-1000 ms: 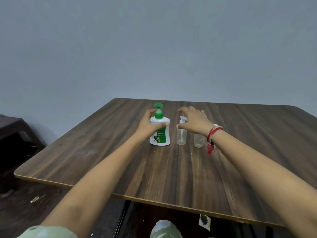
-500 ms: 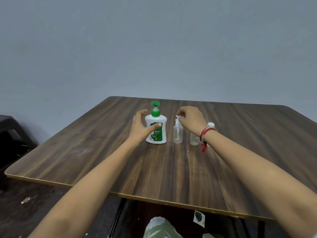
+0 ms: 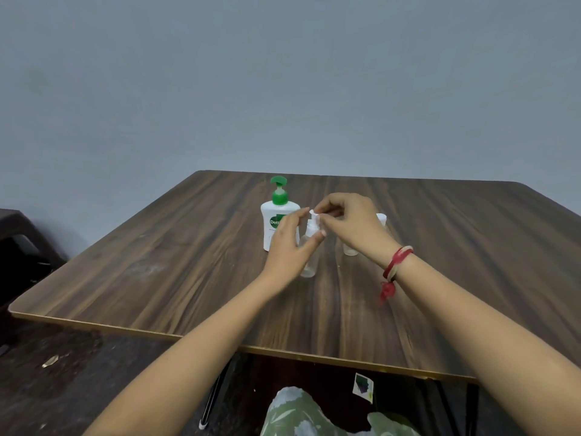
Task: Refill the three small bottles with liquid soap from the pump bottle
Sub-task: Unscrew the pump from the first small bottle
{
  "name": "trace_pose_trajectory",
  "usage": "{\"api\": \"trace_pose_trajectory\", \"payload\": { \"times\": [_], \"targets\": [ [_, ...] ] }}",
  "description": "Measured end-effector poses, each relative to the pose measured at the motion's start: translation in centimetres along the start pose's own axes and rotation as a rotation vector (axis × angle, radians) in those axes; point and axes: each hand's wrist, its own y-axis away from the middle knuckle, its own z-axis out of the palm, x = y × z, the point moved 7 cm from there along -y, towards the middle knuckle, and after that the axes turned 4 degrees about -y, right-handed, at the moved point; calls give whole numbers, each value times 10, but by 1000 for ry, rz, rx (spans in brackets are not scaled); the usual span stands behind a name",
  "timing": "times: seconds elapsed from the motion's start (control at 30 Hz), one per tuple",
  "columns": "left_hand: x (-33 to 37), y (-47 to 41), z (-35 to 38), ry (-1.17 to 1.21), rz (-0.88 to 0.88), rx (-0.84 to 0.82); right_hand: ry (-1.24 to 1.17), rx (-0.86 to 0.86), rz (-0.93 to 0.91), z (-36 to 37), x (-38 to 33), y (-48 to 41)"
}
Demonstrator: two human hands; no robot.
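A white pump bottle with a green pump head stands mid-table. Just right of it and nearer to me is a small clear bottle with a white pump cap. My left hand curls round this bottle's body, thumb in front. My right hand pinches the white cap from the right. Behind my right hand stand two more small bottles, mostly hidden: a clear base and a white cap.
The wooden table has a rounded near edge. A dark piece of furniture stands at the left by the wall. The floor below is dark, and my patterned clothing shows under the table edge.
My left hand left the pump bottle and went right to the small clear bottle. That bottle now stands nearer to me, with my right hand's fingers on its cap.
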Motion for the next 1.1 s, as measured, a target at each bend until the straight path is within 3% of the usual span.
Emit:
{"api": "trace_pose_trajectory", "payload": {
  "times": [0.17,0.3,0.43,0.53,0.73,0.8,1.0,1.1],
  "targets": [
    [-3,5,15,34,-14,-120,-93,-37,11,3,10,14],
    [2,5,6,138,-59,-35,-303,-30,88,3,35,22],
    [13,-1,3,297,-80,-25,-345,-361,194,36,58,45],
    [21,-1,9,327,-70,-56,-433,-429,177,53,58,56],
    [25,-2,13,356,-48,-333,-648,-373,218,56,69,56],
    [21,-4,10,350,-48,-357,-665,-396,223,57,68,56],
    [8,-3,8,331,-115,-153,-564,-254,201,57,70,53],
    [-3,-4,-1,301,-246,81,-506,-186,189,58,69,52]
  ]
}}
